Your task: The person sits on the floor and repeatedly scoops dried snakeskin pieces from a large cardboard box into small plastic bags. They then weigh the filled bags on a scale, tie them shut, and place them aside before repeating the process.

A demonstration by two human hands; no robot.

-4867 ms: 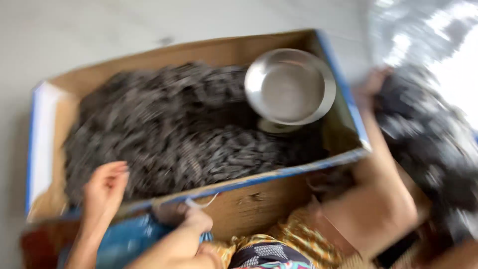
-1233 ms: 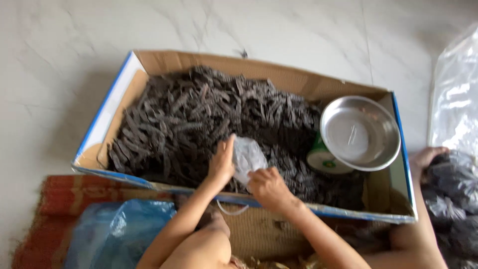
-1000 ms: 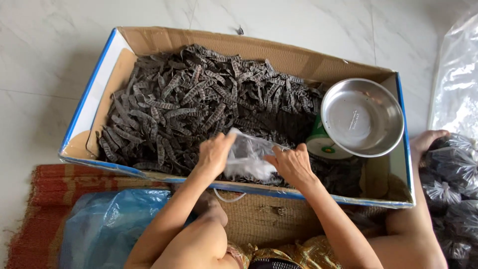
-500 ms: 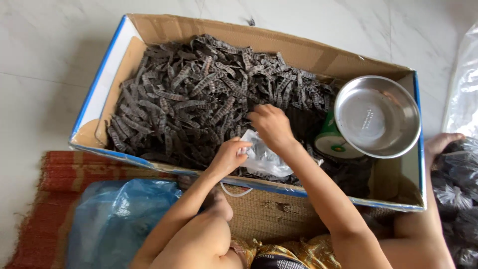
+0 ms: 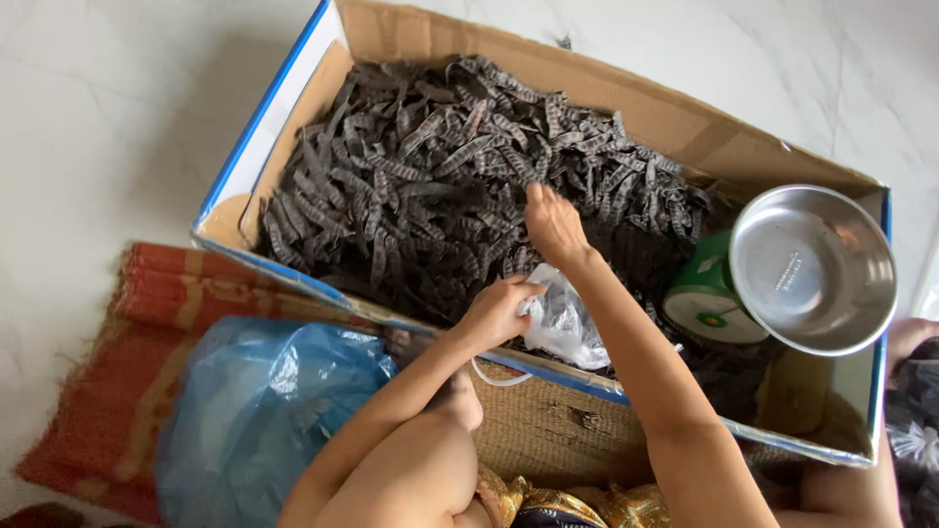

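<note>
Marble floor (image 5: 98,117) under box (image 5: 626,98), mat (image 5: 147,323)

Soft bright daylight, sharp focus, faint floor glare.

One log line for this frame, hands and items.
left hand: holds clear bag | right hand: on dark pods | box: pods, steel bowl on green scale

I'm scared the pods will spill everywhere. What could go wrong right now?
The clear plastic bag is held by the left hand alone, so its mouth might droop and dark pods could miss it. The right hand reaches into the pile near the metal bowl on the green scale; an elbow bump could perhaps tip it. The thin bag might also tear on stiff pods.
</note>
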